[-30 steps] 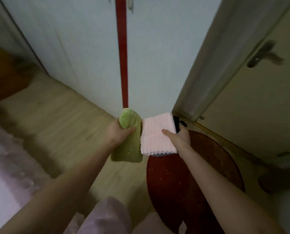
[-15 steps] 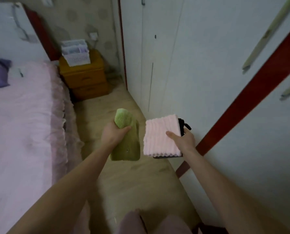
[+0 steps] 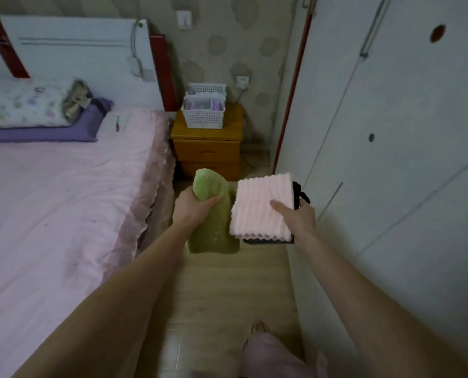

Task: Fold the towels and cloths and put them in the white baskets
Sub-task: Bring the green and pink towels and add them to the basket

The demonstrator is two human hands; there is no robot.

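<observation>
The left hand [image 3: 193, 207] squeezed a soft green cloth [image 3: 213, 225]. The right hand [image 3: 295, 215] pinched a folded pink towel [image 3: 260, 203] stack. Both looked light and floppy, so holding the middle seemed best. The white baskets [image 3: 204, 110] sat ahead.

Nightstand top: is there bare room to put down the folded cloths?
Hardly: the white baskets fill most of the nightstand, leaving a strip at its front edge. The bed offers a wide bare pink sheet below the pillows.
</observation>
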